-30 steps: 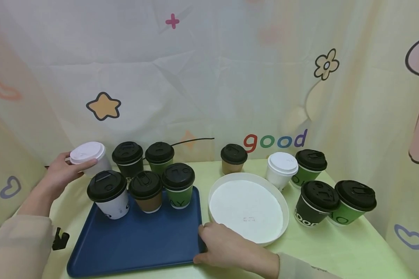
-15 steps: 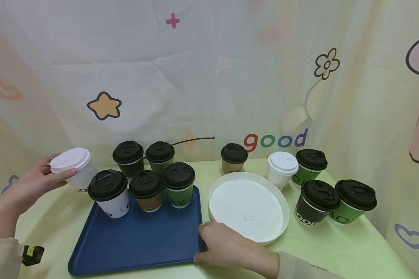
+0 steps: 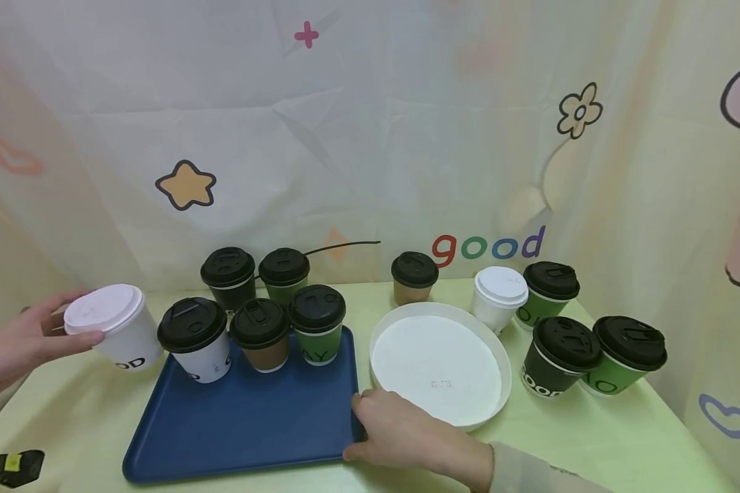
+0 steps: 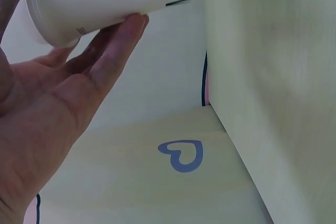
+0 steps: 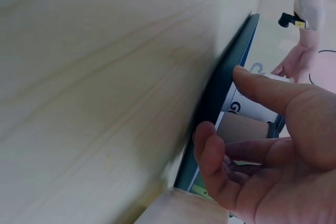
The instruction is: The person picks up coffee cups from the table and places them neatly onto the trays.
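My left hand holds a white paper coffee cup with a white lid, left of the blue tray. Thumb and fingers reach round the cup near its lid; its lettered side shows in the left wrist view, where the hand lies under it. At the tray's right front corner, my right hand grips the edge, thumb and curled fingers on it in the right wrist view. Along the tray's back stand a white cup, a brown cup and a green cup, all black-lidded.
Behind the tray stand a black cup and a green cup. A round white dish lies right of it. Around the dish are a small brown cup, a white-lidded cup and several black-lidded cups. A printed curtain hangs behind.
My left hand has carried the white cup leftward and toward me, from beside the black cup at the back to the tray's left side. The right hand has stayed on the tray.
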Available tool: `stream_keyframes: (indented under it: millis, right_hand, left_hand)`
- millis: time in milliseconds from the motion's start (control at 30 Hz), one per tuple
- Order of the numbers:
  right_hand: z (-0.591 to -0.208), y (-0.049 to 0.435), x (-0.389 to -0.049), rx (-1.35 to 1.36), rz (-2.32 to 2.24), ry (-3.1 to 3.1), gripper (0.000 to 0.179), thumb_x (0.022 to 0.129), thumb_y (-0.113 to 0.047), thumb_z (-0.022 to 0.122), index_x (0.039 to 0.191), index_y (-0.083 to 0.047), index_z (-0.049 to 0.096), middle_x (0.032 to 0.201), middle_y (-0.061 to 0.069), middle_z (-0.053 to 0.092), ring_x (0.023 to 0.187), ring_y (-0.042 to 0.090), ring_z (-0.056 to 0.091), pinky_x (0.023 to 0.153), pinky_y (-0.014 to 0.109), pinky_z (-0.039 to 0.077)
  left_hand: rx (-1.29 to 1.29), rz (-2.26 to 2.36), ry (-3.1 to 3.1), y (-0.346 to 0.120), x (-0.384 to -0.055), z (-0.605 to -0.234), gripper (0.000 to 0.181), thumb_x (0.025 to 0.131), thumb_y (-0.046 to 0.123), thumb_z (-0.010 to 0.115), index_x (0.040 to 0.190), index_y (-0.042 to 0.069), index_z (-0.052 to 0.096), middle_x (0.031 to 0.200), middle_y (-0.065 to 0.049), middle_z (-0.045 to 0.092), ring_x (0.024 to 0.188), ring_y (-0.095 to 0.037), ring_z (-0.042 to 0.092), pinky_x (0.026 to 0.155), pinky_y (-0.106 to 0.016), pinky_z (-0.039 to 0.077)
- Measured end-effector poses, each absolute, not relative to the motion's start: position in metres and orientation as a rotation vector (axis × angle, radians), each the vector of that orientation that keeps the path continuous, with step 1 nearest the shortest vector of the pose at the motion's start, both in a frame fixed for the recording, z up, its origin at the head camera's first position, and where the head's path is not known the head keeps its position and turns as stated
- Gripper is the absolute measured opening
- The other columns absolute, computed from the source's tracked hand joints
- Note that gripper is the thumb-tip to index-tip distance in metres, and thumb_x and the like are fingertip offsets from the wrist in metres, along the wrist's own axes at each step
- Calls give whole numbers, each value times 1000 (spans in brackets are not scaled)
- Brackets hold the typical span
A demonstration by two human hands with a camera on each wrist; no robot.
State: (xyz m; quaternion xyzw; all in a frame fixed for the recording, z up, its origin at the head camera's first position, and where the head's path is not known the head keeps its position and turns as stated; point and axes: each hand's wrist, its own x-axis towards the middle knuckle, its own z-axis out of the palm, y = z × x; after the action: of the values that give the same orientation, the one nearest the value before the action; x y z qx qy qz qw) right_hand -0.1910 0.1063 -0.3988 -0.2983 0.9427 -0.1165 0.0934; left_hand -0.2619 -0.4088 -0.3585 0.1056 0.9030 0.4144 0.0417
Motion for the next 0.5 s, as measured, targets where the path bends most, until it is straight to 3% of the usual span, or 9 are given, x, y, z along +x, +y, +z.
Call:
stream_keyframes:
  millis: [133, 267, 400, 500]
  right_hand:
    - [-399, 106, -192, -883, -343, 2787, 43, 81, -40, 86, 99, -6, 69, 81, -4, 59, 68, 7, 52, 66, 23, 50]
    - [-399, 105, -192, -874, -344, 2778, 43, 81, -40, 86, 100, -5, 70, 81, -4, 59, 69, 7, 52, 67, 23, 50]
    - [-399, 106, -191, -874, -346, 2781, 42, 81, -40, 86, 99, -6, 69, 81, -3, 59, 69, 7, 52, 67, 24, 50]
    - [-399, 106, -191, -873, -346, 2786, 42, 81, -40, 87, 99, -6, 69, 82, -3, 60, 69, 7, 53, 66, 24, 50]
  left_hand:
    - [389, 1241, 2747, -423, -259, -370, 68, 101, 9, 66, 154, 28, 29, 121, 15, 55, 104, 2, 57, 78, -22, 51]
    - [471, 1276, 2698, -433, -258, -380, 71, 98, 2, 68, 148, 40, 35, 120, 15, 59, 103, -3, 60, 76, -25, 53]
    - [555, 1335, 2613, -432, -252, -382, 75, 95, -6, 66, 145, 43, 38, 121, 12, 64, 103, -7, 62, 77, -27, 54]
    - [574, 1336, 2553, -424, -246, -379, 76, 95, -5, 63, 150, 39, 36, 126, 10, 64, 106, -9, 62, 79, -29, 54]
